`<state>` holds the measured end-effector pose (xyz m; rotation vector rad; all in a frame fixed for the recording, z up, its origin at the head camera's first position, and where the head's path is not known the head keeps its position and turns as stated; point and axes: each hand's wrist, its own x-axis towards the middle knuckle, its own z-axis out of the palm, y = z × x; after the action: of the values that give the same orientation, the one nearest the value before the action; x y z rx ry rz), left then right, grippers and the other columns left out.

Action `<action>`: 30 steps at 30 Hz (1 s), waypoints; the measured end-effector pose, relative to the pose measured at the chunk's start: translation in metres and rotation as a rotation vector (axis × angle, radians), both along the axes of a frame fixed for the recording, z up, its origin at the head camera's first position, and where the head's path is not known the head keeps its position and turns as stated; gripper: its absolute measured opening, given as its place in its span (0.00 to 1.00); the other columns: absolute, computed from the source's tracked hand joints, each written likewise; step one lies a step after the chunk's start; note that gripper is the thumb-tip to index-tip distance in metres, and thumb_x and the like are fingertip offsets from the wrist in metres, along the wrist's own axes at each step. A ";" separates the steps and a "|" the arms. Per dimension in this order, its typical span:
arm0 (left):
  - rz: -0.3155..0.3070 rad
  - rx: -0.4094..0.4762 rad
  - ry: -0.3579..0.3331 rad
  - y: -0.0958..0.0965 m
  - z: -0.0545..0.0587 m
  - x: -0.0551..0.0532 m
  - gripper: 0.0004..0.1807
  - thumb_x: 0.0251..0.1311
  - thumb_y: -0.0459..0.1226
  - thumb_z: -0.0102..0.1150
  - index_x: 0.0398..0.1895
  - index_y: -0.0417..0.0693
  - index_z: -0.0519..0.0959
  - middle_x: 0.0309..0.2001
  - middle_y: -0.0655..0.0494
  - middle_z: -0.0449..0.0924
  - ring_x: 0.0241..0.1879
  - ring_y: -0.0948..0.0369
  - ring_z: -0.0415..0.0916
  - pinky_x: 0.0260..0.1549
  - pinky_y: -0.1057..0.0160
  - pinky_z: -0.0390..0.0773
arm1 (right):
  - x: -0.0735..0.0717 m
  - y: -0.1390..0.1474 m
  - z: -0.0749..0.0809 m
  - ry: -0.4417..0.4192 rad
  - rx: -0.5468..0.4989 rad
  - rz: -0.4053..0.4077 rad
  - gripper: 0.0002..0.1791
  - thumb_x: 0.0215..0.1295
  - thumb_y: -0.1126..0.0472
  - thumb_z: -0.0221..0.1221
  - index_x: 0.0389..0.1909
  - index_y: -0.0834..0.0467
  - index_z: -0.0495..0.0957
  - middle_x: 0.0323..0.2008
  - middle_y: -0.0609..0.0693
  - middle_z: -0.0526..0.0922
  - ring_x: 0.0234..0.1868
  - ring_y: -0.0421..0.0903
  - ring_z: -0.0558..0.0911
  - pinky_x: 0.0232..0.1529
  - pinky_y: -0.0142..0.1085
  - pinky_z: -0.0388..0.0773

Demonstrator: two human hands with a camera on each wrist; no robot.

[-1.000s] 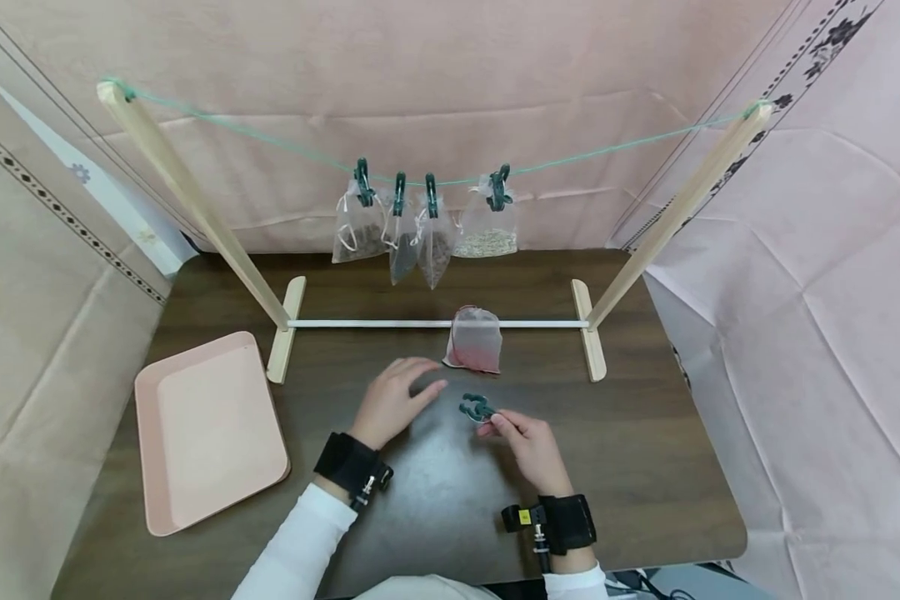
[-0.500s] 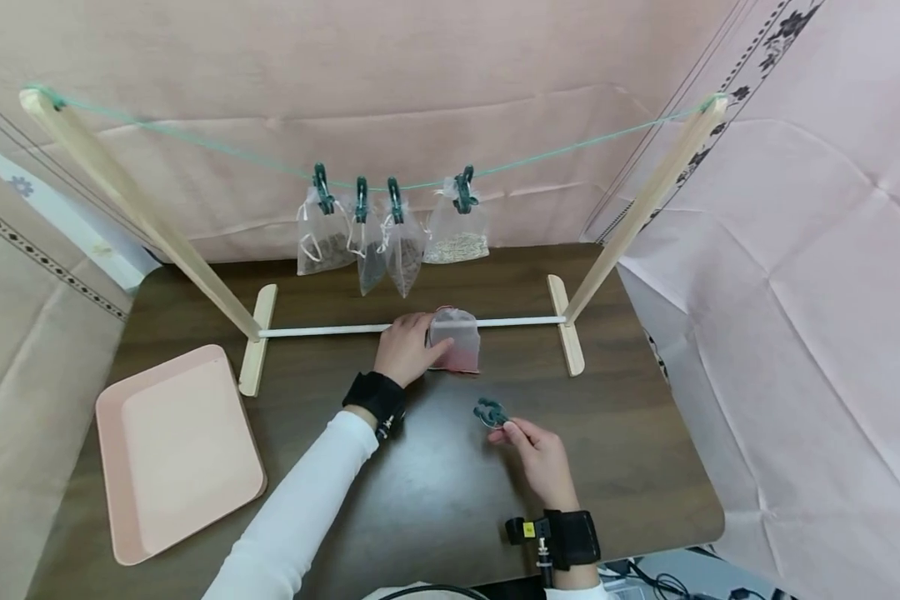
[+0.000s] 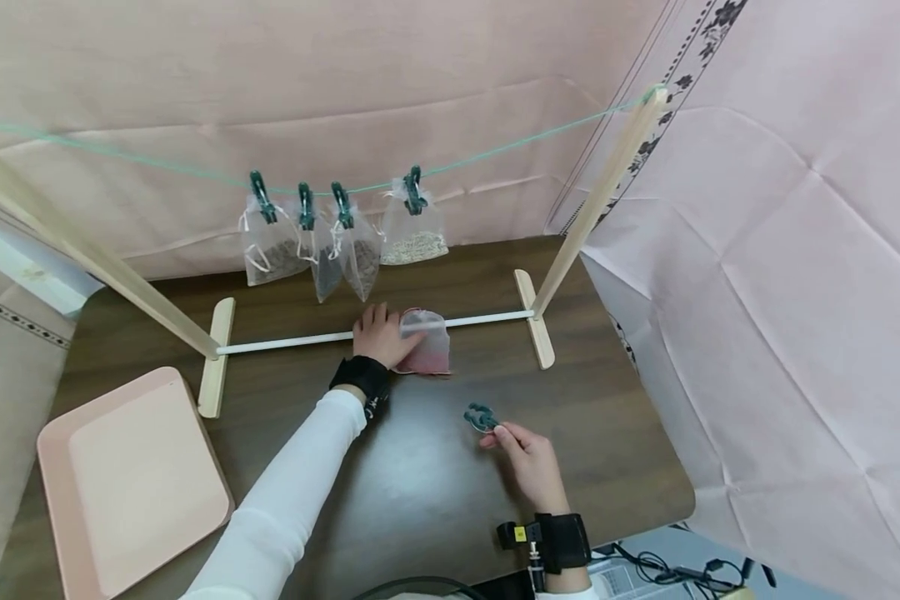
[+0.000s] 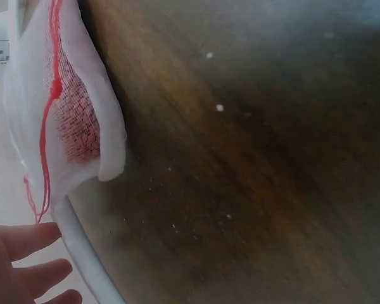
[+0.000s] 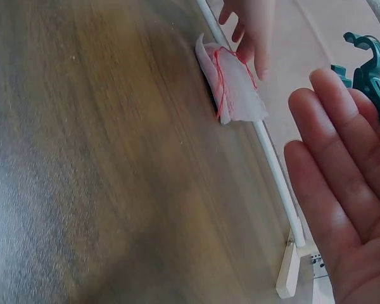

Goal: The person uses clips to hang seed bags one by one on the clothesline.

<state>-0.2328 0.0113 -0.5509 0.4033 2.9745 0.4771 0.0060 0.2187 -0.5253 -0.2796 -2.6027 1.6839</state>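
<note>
A sheer drawstring bag (image 3: 429, 346) with pink contents and red cord leans over the white crossbar. My left hand (image 3: 378, 336) is at the bag's left side, fingers spread and thumb apart. In the left wrist view, those fingers (image 4: 31, 278) lie near the red cord (image 4: 47, 126) without closing on the cloth. Nearer the front, my right hand (image 3: 528, 462) pinches a dark green clothespin (image 3: 480, 417) between thumb and index finger. The right wrist view shows the clothespin (image 5: 369, 73) partly behind the fingers, with the other fingers (image 5: 323, 202) extended.
Several sheer bags (image 3: 277, 250) hang by green clothespins (image 3: 342, 204) from a green line (image 3: 487, 154) strung between wooden posts (image 3: 600, 200). The white crossbar (image 3: 292, 342) joins the stand's feet. A pink tray (image 3: 60, 483) lies at left; cables (image 3: 660, 571) lie beyond the table's front edge.
My left hand has reached forward to the pink bag's left side. The right hand keeps the clothespin above the table. The head view has shifted right, so the stand appears further left.
</note>
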 end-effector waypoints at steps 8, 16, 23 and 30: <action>0.053 0.097 -0.066 0.000 0.006 -0.001 0.37 0.54 0.63 0.44 0.54 0.42 0.70 0.64 0.42 0.51 0.64 0.45 0.42 0.56 0.41 0.47 | 0.005 -0.002 -0.001 -0.012 -0.014 0.008 0.16 0.64 0.44 0.47 0.29 0.44 0.81 0.30 0.35 0.82 0.39 0.34 0.78 0.44 0.41 0.72; 0.029 0.194 0.007 0.011 0.001 -0.003 0.17 0.57 0.52 0.51 0.37 0.49 0.75 0.55 0.47 0.64 0.60 0.48 0.48 0.53 0.42 0.51 | 0.010 0.001 -0.003 -0.027 -0.013 -0.016 0.15 0.64 0.44 0.47 0.29 0.43 0.81 0.29 0.35 0.82 0.38 0.34 0.78 0.44 0.42 0.71; -0.074 0.272 0.080 0.025 0.009 0.004 0.10 0.56 0.47 0.55 0.28 0.51 0.75 0.31 0.54 0.76 0.39 0.51 0.71 0.37 0.50 0.67 | 0.012 0.007 -0.007 -0.045 -0.032 -0.044 0.16 0.64 0.43 0.46 0.29 0.44 0.81 0.29 0.36 0.82 0.37 0.35 0.79 0.44 0.41 0.72; -0.111 0.294 -0.020 0.042 0.016 0.015 0.08 0.58 0.44 0.53 0.40 0.55 0.72 0.25 0.59 0.75 0.21 0.60 0.70 0.21 0.61 0.68 | 0.015 0.013 -0.010 -0.038 -0.033 -0.060 0.16 0.64 0.44 0.46 0.29 0.45 0.81 0.29 0.37 0.82 0.37 0.35 0.79 0.45 0.42 0.72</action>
<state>-0.2176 0.0538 -0.5352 0.5818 2.8463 0.9032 0.0210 0.2312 -0.5353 -0.3906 -2.5674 1.7202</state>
